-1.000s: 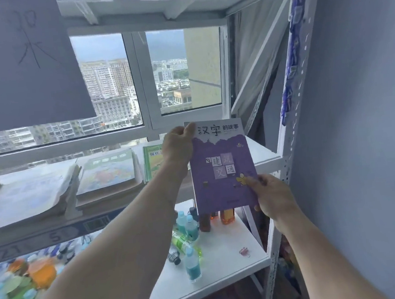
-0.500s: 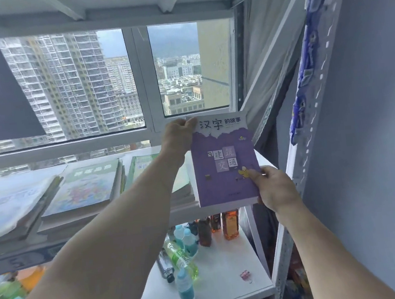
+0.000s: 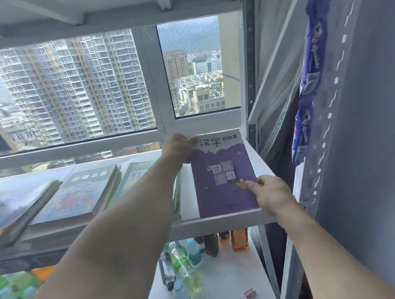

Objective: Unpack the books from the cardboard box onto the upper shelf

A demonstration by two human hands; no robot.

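Purple book (image 3: 223, 175) lies centre-right on the shelf (image 3: 223, 224), long axis running away from viewer. Left hand (image 3: 178, 146) grips far corner; right hand (image 3: 272, 194), nearer, pinches near-right edge.

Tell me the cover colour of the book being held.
Purple with a white top band, seen in the head view.

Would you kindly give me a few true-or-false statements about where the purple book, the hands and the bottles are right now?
1. Both hands hold the purple book. True: left hand at its far corner, right hand at its near edge.
2. The book is at the shelf's left end. False: the right end of the upper shelf.
3. Bottles are on the shelf below. True.
4. The green book stands upright. False: it lies flat.
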